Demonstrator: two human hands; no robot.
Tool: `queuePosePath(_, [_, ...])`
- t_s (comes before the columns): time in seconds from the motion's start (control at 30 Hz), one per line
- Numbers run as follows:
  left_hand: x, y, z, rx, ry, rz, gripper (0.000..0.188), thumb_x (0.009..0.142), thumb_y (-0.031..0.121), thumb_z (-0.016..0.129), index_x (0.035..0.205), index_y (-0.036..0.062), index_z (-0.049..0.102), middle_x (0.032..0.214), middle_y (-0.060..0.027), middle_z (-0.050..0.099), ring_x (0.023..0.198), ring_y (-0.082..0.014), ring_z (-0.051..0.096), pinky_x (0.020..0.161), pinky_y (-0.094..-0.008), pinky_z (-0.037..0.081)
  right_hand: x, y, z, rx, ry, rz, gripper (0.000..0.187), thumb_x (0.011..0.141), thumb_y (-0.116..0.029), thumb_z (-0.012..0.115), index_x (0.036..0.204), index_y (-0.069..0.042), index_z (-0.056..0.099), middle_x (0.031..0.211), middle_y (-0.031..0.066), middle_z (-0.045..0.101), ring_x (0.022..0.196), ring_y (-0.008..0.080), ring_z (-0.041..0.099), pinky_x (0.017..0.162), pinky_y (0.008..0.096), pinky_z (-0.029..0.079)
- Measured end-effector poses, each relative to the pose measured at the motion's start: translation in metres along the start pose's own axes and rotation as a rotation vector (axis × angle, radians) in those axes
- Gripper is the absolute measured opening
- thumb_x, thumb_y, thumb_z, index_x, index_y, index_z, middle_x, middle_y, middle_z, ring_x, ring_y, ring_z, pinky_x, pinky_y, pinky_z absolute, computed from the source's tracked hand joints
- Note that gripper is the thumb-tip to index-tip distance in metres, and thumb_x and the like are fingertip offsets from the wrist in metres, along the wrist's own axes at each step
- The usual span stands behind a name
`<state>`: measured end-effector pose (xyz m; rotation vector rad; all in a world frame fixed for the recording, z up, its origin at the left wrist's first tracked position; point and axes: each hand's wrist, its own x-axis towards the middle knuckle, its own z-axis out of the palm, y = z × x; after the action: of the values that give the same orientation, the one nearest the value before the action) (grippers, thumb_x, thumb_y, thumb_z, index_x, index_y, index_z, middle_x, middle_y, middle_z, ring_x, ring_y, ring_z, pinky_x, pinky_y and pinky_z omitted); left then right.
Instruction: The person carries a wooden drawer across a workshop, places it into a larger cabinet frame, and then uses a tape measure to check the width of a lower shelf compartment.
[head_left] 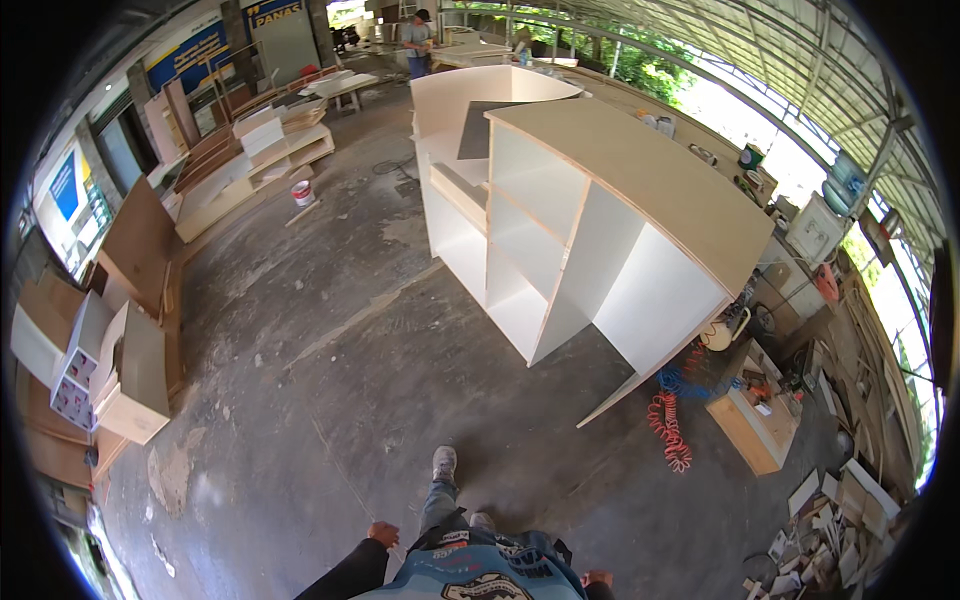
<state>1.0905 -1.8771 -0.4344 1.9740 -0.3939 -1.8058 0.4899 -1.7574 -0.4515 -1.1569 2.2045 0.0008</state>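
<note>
My left hand (383,534) hangs low beside my body, its fingers curled in loosely, and nothing shows in it. At my other side only a small part of my right hand (597,578) comes into view; its fingers are too hidden to read. Neither hand touches anything I can make out. Ahead of me stands a large unfinished cabinet (640,170) with a brown board top, white inner faces and open compartments. Behind it a curved pale panel (450,115) rises, with a dark sheet (477,130) leaning inside.
Coiled red air hose (670,430) lies on the floor right of the cabinet, near a wooden box (750,430) bearing tools. Wood scraps (825,530) are heaped at lower right. Cabinet pieces (135,375) stand at left. Farther off are a paint bucket (302,192) and another person (416,45).
</note>
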Motion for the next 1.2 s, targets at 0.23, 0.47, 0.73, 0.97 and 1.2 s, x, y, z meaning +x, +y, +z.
queuePosePath(0.23, [0.043, 0.123, 0.023, 0.254, -0.007, 0.149, 0.016, 0.078, 0.015, 0.061, 0.080, -0.0003, 0.060, 0.064, -0.0119, 0.060, 0.050, -0.0206, 0.059, 0.043, -0.0328, 0.046, -0.062, -0.066, 0.034, 0.250, 0.082, 0.244, 0.017, 0.075, -0.023, 0.061, 0.070, -0.007, 0.066, 0.064, 0.0084, 0.063, 0.057, 0.0215, 0.062, 0.051, 0.0325, 0.048])
queuePosePath(0.47, [0.160, 0.235, 0.007, 0.372, -0.266, -0.061, 0.012, 0.081, 0.013, 0.054, 0.073, 0.0035, 0.057, 0.060, -0.0084, 0.055, 0.048, -0.0190, 0.055, 0.040, -0.0319, 0.043, -0.054, -0.184, 0.036, 0.395, 0.230, 0.153, 0.019, 0.075, -0.026, 0.061, 0.073, -0.008, 0.067, 0.064, 0.0099, 0.063, 0.058, 0.0223, 0.063, 0.053, 0.0332, 0.049])
queuePosePath(0.73, [0.199, 0.344, 0.043, 0.618, -0.300, 0.291, 0.013, 0.079, 0.014, 0.059, 0.071, 0.0042, 0.057, 0.059, -0.0069, 0.054, 0.047, -0.0175, 0.053, 0.041, -0.0308, 0.043, -0.067, -0.238, 0.029, 0.391, 0.272, 0.154, 0.022, 0.074, -0.030, 0.062, 0.075, -0.009, 0.068, 0.065, 0.0116, 0.064, 0.059, 0.0233, 0.064, 0.056, 0.0341, 0.050])
queuePosePath(0.97, [0.187, 0.375, 0.114, 0.573, -0.462, 0.268, 0.015, 0.079, 0.014, 0.060, 0.069, 0.0036, 0.058, 0.058, -0.0036, 0.054, 0.050, -0.0156, 0.054, 0.045, -0.0307, 0.046, -0.079, -0.254, 0.067, 0.443, 0.382, 0.217, 0.031, 0.076, -0.039, 0.061, 0.078, -0.008, 0.068, 0.068, 0.0151, 0.065, 0.067, 0.0294, 0.065, 0.061, 0.0402, 0.049])
queuePosePath(1.2, [0.157, 0.329, 0.161, 0.877, -0.528, 0.455, 0.014, 0.077, 0.017, 0.060, 0.072, 0.0041, 0.063, 0.060, -0.0066, 0.060, 0.053, -0.0171, 0.059, 0.050, -0.0316, 0.048, -0.060, -0.252, 0.082, 0.448, 0.335, 0.316, 0.035, 0.076, -0.042, 0.061, 0.080, -0.009, 0.069, 0.070, 0.0159, 0.065, 0.071, 0.0316, 0.065, 0.062, 0.0417, 0.048])
